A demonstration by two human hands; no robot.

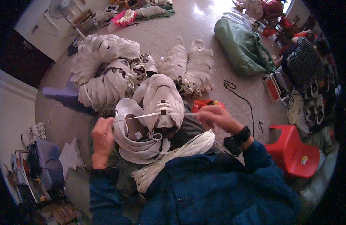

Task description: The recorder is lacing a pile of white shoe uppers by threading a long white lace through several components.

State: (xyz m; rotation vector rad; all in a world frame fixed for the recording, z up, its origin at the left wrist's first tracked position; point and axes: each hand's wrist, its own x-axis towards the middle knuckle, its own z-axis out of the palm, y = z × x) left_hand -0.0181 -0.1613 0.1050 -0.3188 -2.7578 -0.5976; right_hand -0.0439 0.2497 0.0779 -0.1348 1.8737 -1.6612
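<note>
A white shoe upper [161,89] lies in front of me, its toe pointing away. A white shoelace [144,116] runs through its eyelets and is drawn out taut to both sides. My left hand [102,135] is closed on one end of the lace, left of the shoe. At the right, my right hand [220,118] pinches the other end. Beside the laced upper, a second white upper [123,108] gapes with its dark lining showing. A thick hank of white laces [180,157] lies across my lap.
Stacked white uppers [105,84] pile up ahead, with more strings of uppers [199,63] beyond. A red plastic stool [294,152] stands at right, a green sack [240,47] farther off. Another person [302,60] sits at far right. A black cord [244,96] crosses the floor.
</note>
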